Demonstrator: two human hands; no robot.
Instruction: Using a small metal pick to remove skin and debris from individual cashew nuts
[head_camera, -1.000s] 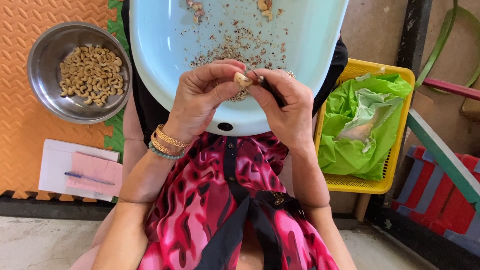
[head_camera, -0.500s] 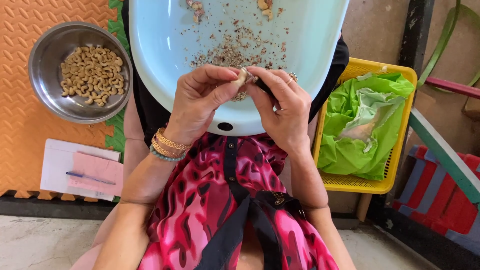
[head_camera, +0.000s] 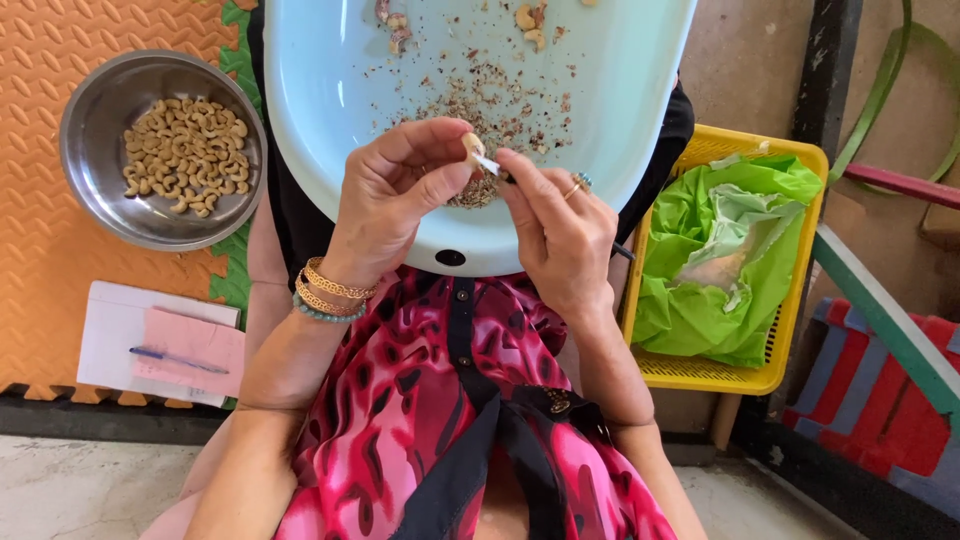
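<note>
Head view, looking down at lap. Left hand (head_camera: 400, 185): fingers (head_camera: 432, 132) curled narrow, thumb and forefinger pinching a pale cashew (head_camera: 473, 148) at the tips. Right hand (head_camera: 555, 225): fingers (head_camera: 520, 175) closed on a small knife (head_camera: 492, 166), blade tip touching the nut; ring on one finger. Both hands meet over the near rim of a light blue basin (head_camera: 330, 90). Peel scraps (head_camera: 490, 100) lie just beyond the fingertips, a few loose nuts (head_camera: 530, 18) farther out. Steel bowl (head_camera: 100, 170) w/ peeled cashews well left of left hand. Yellow basket (head_camera: 770, 375) w/ green bag (head_camera: 700, 300) right of right hand. Notepad w/ pen (head_camera: 130, 340) near left forearm.
</note>
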